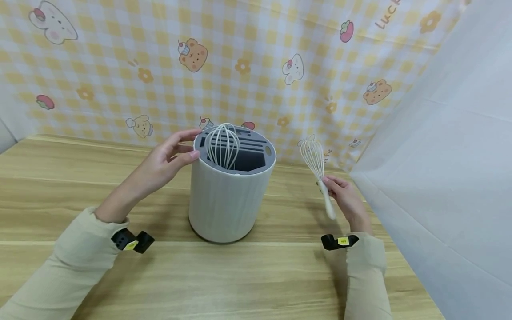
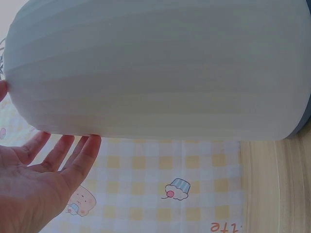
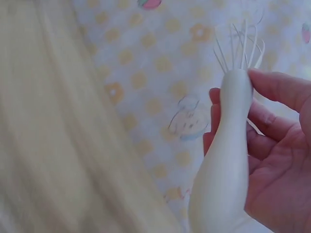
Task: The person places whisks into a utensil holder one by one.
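A pale whisk [image 1: 314,158] is held by my right hand [image 1: 346,198], with thumb and fingers about the top of its white handle [image 3: 221,160]. Its wires point up and its handle slants down, to the right of a white ribbed utensil holder [image 1: 228,204]. My left hand [image 1: 162,162] rests its fingertips and thumb on the upper left side of that holder, the fingers spread and slightly bent. Inside the holder a second whisk [image 1: 222,146] stands with its wire head out of the large opening; its handle is hidden within.
The holder's grey top [image 1: 260,168] has narrow slots behind the large opening. It stands on a wooden table [image 1: 168,280]. A yellow checked cloth [image 1: 248,84] with cartoon prints hangs behind, and a white sheet [image 1: 448,155] borders the right side.
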`<state>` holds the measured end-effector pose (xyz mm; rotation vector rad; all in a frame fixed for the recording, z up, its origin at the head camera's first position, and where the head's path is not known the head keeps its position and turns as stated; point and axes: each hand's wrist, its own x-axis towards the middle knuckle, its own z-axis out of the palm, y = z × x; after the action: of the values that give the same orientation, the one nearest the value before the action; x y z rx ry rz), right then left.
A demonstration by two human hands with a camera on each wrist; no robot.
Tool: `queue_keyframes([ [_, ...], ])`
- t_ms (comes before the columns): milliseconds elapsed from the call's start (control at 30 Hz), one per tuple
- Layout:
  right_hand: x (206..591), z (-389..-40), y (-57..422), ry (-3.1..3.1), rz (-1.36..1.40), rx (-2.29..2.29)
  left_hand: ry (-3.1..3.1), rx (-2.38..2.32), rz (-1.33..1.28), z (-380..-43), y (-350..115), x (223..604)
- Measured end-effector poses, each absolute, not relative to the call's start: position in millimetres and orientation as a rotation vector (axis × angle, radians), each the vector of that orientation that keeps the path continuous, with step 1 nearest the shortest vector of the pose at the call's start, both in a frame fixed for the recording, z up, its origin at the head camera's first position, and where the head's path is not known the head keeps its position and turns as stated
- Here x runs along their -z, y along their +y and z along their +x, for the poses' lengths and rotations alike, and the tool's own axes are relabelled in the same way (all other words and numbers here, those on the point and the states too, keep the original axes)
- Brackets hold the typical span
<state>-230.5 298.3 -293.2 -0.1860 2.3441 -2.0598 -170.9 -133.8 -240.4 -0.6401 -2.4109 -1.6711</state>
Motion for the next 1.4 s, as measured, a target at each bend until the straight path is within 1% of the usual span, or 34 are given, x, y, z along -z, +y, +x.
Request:
queue_keyframes([
  [300,263.4,-218.1,280.1,2.127,-0.378,2.424,-2.411,1.671,-0.636,-171.5,-134.1,240.9],
  [667,228.1,-192.6,251.7,2.024,-0.628,2.637,-2.414,1.679,-0.642,-170.9,-134.4,240.5],
  [867,212.1,-174.7,233.9,1.924,-0.687,2.787,-2.418,1.678,-0.642,-170.7,-134.7,240.9],
  [1133,198.1,-154.0,206.6,1.697,-0.812,2.982,-2.419,1.683,-0.638,-170.5,-135.3,240.4],
  [1400,196.2,-140.7,182.6,1.607,-0.992,3.084,-2.436,1.664,-0.623,-170.0,-134.7,239.7],
])
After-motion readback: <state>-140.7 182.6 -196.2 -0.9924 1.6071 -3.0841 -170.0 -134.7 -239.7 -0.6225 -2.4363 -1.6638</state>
